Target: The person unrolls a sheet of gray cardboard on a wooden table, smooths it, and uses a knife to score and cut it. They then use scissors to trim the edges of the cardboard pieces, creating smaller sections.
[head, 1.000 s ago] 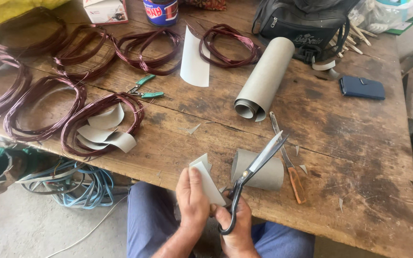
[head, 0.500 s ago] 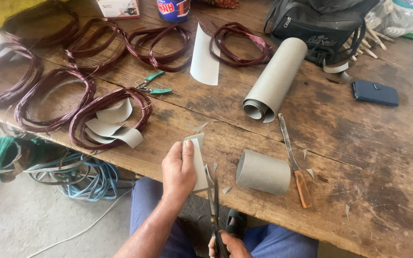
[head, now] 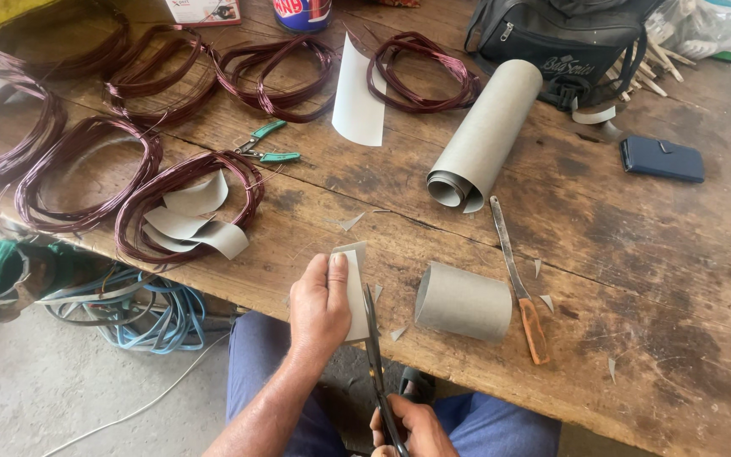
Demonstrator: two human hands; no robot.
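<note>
My left hand [head: 319, 306] grips a small grey sheet piece [head: 353, 292] above the front edge of the wooden table [head: 619, 254], thumb on top. Low in the view, my right hand [head: 412, 427] works a pair of scissors [head: 376, 364], whose blades run up along the right edge of the grey piece. A short grey roll [head: 463, 302] lies just right of the scissors, with a flat tool with an orange handle [head: 519, 283] beside it. Small grey offcuts lie scattered around.
Several coils of dark red wire [head: 188, 207] cover the left and back of the table, one holding grey strips. A long grey roll [head: 484, 140], green-handled pliers [head: 266, 145], a dark bag [head: 564, 42], and a blue wallet [head: 662, 158] lie further back. Blue cable [head: 150, 309] sits on the floor.
The scissors swung from pointing up and right to standing along the grey piece's right edge. My right hand dropped lower in view, and the view shifted slightly.
</note>
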